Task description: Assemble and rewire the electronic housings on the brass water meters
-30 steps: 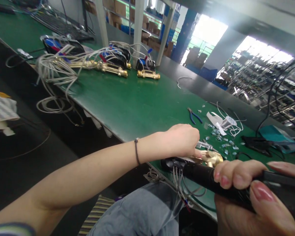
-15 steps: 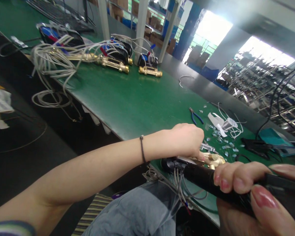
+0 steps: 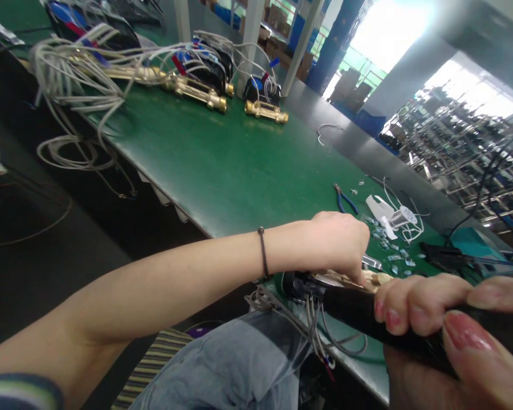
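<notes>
My left hand [image 3: 340, 242] is closed over a brass water-meter body [image 3: 374, 278] lying at the near edge of the green bench [image 3: 222, 165]. A small silver piece [image 3: 371, 262] pokes out by its fingers. My right hand [image 3: 436, 327] is wrapped round a thick black tool handle [image 3: 350, 310], whose tip points at the meter's black end [image 3: 297, 285]. Grey wires [image 3: 316, 336] hang from the meter over the bench edge, above my lap.
Blue-handled pliers [image 3: 345, 199], a wire spool [image 3: 399, 217] and several small clips [image 3: 389, 247] lie past the meter. More brass meters [image 3: 267, 111] with grey cable bundles [image 3: 74, 85] sit at the far left. A teal box [image 3: 474, 246] is at right.
The view has swung down and left, so the bench items shifted up and left in frame. Both hands keep their grips; the left hand covers more of the brass body.
</notes>
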A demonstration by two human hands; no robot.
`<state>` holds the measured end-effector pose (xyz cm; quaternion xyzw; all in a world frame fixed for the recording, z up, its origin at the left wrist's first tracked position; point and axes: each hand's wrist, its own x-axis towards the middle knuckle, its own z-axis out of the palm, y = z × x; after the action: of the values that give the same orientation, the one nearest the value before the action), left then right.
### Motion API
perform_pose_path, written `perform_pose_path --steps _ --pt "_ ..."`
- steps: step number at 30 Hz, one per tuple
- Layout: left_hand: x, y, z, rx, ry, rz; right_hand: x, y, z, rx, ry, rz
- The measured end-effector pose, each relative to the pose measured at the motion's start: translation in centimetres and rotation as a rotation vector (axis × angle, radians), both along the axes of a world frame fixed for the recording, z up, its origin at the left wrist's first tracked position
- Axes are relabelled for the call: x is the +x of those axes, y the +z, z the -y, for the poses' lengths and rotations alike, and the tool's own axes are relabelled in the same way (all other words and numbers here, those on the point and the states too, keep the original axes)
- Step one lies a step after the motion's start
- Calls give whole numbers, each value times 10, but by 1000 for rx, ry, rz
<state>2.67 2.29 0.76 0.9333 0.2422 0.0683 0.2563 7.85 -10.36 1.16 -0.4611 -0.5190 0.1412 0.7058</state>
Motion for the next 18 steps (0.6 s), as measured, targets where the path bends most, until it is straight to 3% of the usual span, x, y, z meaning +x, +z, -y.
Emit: perform_pose_path --steps 5,10,13,15,18 --pt "1 -2 -6 -55 -16 17 4 1 -5 -110 66 22" --pt "2 0 -8 -110 -23 -36 3 0 -15 12 135 50" --pt "-4 3 -5 -123 0 -35 3 1 -15 -4 144 -2" --pt "-16 1 -3 -90 58 123 10 4 -5 -2 113 -67" --pt "-44 -12 4 -22 261 482 36 12 23 -12 17 -72"
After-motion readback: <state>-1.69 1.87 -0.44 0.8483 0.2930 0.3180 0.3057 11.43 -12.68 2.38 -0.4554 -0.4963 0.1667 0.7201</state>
